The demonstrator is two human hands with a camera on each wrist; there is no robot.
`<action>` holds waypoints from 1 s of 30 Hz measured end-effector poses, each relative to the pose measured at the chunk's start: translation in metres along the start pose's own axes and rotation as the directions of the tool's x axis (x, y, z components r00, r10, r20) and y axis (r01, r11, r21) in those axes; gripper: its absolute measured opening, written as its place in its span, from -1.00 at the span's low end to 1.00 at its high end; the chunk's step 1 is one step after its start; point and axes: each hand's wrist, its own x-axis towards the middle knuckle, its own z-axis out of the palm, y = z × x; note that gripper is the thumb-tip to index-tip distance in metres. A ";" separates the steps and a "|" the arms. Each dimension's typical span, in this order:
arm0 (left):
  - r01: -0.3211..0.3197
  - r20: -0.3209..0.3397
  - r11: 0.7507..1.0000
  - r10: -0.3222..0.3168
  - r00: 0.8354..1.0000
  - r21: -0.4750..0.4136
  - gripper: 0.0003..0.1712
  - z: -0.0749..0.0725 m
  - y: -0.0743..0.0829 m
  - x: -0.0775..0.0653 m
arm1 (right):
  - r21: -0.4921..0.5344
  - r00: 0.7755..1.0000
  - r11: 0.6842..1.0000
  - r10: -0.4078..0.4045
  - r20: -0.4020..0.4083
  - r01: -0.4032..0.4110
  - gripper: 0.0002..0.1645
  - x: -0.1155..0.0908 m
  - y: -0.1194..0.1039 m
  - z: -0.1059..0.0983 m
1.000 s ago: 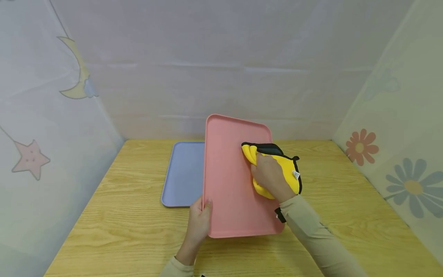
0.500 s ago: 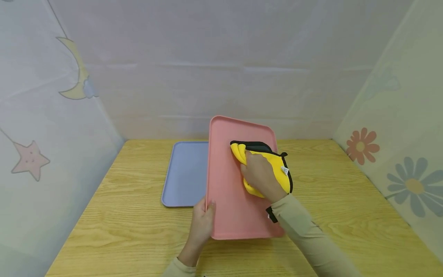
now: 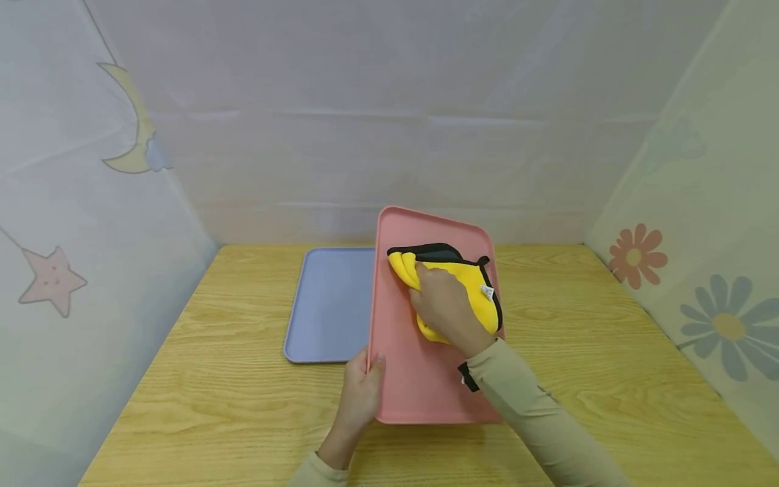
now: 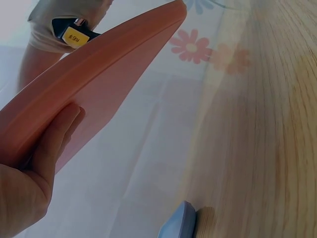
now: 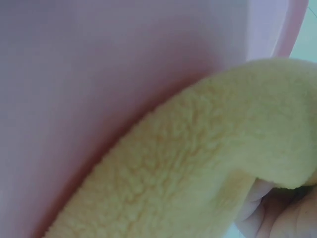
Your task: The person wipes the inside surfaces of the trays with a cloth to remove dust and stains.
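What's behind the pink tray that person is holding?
From the head view, a blue tray on the wooden table lies partly behind the pink tray; its right side is covered. The left hand has fingers on the pink tray's back. Anything more is hidden.

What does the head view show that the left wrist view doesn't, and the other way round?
Only head: the yellow cloth with black fabric trim in the right grip, and the pink printed star.
Only left wrist: the fingers of the left grip against the underside of the pink rectangular tray.
Both: that tray, the left grip, the blue rectangular tray, the wood-grain table.
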 end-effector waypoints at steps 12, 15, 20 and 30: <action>-0.004 0.009 1.000 0.004 1.000 0.016 -0.71 0.003 0.000 0.001 | -0.041 0.988 0.991 -0.128 -0.090 0.125 -0.44 -0.003 -0.008 0.004; -0.009 0.017 1.000 0.008 1.000 0.023 -0.71 0.003 0.000 0.001 | -0.090 0.978 0.981 -0.183 -0.099 0.174 -0.42 -0.003 -0.008 0.005; 0.002 0.025 1.000 -0.002 1.000 0.013 -0.71 0.003 -0.001 0.001 | -0.178 0.966 0.960 -0.236 -0.107 0.215 -0.43 -0.005 -0.009 0.007; 0.012 0.006 1.000 -0.012 1.000 0.002 -0.72 0.002 0.000 0.001 | -0.326 0.923 0.897 -0.357 -0.142 0.297 -0.44 -0.011 -0.006 0.010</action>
